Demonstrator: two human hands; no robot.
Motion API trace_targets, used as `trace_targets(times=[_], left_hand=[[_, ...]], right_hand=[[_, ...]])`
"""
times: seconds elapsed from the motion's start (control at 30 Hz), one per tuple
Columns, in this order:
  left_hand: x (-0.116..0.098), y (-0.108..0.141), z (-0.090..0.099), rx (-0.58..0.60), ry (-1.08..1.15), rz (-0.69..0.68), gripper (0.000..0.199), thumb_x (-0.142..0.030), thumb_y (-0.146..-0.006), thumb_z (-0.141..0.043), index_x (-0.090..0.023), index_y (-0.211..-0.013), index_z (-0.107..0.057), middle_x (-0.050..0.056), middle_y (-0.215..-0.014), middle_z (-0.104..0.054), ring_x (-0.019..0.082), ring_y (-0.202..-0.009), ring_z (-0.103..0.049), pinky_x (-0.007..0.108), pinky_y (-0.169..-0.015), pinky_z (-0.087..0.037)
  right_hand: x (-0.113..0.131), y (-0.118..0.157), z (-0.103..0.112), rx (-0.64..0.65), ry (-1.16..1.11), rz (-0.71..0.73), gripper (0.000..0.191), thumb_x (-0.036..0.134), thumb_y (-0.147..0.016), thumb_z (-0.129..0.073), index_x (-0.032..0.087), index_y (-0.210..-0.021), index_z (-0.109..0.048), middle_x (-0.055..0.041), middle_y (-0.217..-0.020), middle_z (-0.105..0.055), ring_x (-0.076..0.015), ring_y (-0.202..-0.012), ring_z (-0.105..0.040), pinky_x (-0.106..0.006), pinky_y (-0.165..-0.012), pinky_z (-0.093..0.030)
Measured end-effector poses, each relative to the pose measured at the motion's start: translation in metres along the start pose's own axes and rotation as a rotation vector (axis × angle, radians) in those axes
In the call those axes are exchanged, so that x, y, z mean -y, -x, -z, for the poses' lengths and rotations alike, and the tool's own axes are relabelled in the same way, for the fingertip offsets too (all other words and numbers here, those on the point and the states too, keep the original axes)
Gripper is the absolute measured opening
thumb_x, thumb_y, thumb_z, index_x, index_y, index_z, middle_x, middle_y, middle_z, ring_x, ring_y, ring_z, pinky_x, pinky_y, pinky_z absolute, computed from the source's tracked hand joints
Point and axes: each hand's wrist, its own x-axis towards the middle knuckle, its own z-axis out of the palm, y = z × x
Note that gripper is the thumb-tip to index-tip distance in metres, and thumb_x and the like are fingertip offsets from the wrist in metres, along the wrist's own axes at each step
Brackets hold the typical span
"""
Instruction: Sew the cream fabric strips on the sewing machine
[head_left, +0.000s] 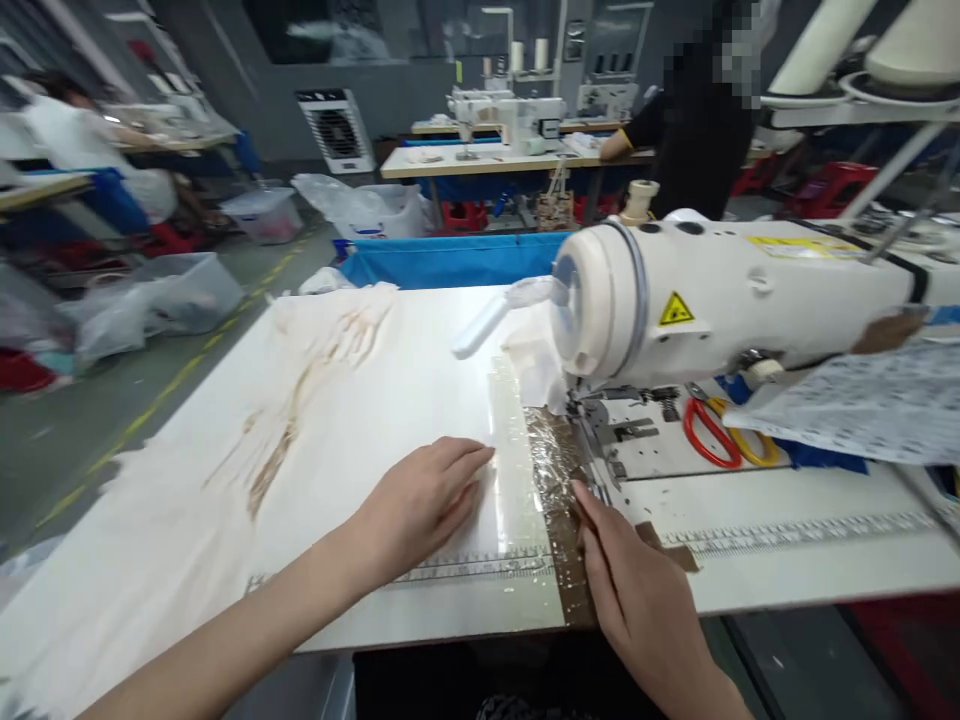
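Two in view: left hand (421, 500) loosely spread on the table (420, 400), seemingly empty; right hand (646, 592) by the tape (576, 585), grip I can't tell. Pale cloth (540, 375) lies beside the machine (705, 290); I judge it light, limp, best taken by its near edge.

Brown tape (553, 465), seemingly pale-pink cloth (537, 372)

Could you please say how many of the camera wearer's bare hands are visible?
2: left bare hand over the white tabletop, right bare hand at the edge of the glossy brown strip.
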Motion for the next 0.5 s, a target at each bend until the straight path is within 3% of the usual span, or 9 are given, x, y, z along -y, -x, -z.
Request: trace_targets(times=[0.17,0.27,0.4,0.5], left_hand=[[0.038,0.112,0.041,-0.237,-0.260,0.660,0.034,-0.040,-0.099,-0.038,-0.020,-0.111,-0.063,0.009,-0.108,-0.069,0.026,-0.102,-0.065,0.040,-0.086,-0.055],[0.047,0.160,0.056,-0.242,-0.425,1.001,0.040,-0.047,-0.091,-0.040,-0.018,-0.101,-0.065,0.012,-0.101,-0.070,0.032,-0.101,-0.063,0.045,-0.084,-0.053],[0.046,0.179,0.064,-0.179,-0.405,1.111,0.037,-0.045,-0.088,-0.036,-0.022,-0.082,-0.064,0.010,-0.094,-0.072,0.031,-0.094,-0.064,0.041,-0.078,-0.052],[0.046,0.178,0.069,-0.176,-0.333,1.145,0.038,-0.047,-0.087,-0.036,-0.022,-0.084,-0.064,0.008,-0.094,-0.073,0.029,-0.091,-0.066,0.039,-0.076,-0.051]], right_hand=[[-0.015,0.006,-0.006,0.044,-0.014,-0.034,0.045,0.027,-0.103,-0.040,0.016,-0.147,-0.042,-0.0132,-0.119,-0.074,-0.0243,-0.086,-0.077,-0.024,-0.053,-0.059],[-0.021,0.007,-0.009,0.080,-0.014,-0.074,0.046,0.032,-0.100,-0.042,0.019,-0.144,-0.050,-0.0118,-0.117,-0.075,-0.0278,-0.086,-0.077,-0.027,-0.052,-0.060],[-0.024,0.007,-0.008,0.086,-0.021,-0.128,0.046,0.036,-0.096,-0.042,0.022,-0.136,-0.060,-0.0102,-0.114,-0.076,-0.0299,-0.088,-0.077,-0.031,-0.056,-0.062],[-0.025,0.007,-0.007,0.104,-0.012,-0.157,0.046,0.038,-0.096,-0.043,0.022,-0.134,-0.061,-0.0100,-0.112,-0.076,-0.0296,-0.085,-0.077,-0.031,-0.055,-0.061]])
